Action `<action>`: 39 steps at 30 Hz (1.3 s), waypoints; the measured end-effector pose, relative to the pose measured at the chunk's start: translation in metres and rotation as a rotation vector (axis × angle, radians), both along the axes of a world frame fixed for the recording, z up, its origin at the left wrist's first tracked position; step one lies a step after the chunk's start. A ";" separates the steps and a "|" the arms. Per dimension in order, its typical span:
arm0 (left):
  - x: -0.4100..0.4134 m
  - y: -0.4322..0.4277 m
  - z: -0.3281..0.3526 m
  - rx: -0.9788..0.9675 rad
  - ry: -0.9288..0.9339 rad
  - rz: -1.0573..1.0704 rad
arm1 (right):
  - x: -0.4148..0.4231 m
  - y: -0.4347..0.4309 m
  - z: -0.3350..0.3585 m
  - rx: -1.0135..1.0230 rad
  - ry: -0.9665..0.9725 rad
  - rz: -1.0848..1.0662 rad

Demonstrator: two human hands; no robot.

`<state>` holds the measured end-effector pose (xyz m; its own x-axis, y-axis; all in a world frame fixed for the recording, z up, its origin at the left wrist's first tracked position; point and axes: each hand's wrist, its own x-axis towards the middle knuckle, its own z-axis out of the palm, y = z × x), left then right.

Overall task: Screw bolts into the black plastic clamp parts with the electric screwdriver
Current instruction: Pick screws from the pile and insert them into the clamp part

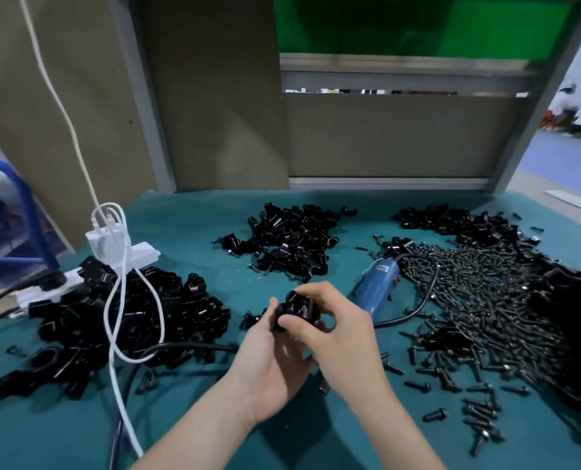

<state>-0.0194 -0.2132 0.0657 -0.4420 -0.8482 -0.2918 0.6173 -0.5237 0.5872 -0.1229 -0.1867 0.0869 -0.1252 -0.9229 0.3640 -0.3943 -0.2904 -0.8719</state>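
Right now my left hand [275,361] and right hand [343,337] meet above the middle of the teal table [197,225], both curled around one black clamp part [295,308]. My fingers cover most of it, so I cannot tell whether a bolt sits in it. The blue electric screwdriver [378,283] lies on the surface just beyond my right hand, its tip hidden behind my knuckles. Loose bolts [478,300] spread toward the right edge, where a dark mass is cut off. One heap of clamp parts [112,317] lies toward the left edge, partly under a white cable [119,300] and a power strip [112,262]; two more heaps blur along the far edge.
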 end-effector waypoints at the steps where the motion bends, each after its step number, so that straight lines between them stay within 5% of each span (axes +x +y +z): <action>1: -0.002 0.001 -0.001 -0.050 -0.043 -0.008 | -0.002 0.000 -0.001 0.008 -0.028 0.009; 9: 0.004 0.004 -0.007 -0.516 -0.616 0.144 | -0.015 -0.001 -0.006 -0.021 0.037 0.008; 14: 0.032 0.010 -0.012 -0.721 -0.631 0.119 | -0.021 -0.005 -0.011 0.050 0.186 0.049; 24: 0.039 0.010 -0.024 -0.658 -0.704 0.112 | -0.023 -0.002 -0.013 0.189 0.436 0.238; 39: 0.044 0.009 -0.017 -0.680 -0.786 0.097 | -0.037 0.002 -0.009 0.227 0.017 0.192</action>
<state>0.0245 -0.2040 0.0484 -0.2551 -0.9632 0.0846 -0.0443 0.0991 0.9941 -0.1594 -0.1850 0.0778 0.0638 -0.9872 0.1462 -0.3662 -0.1594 -0.9168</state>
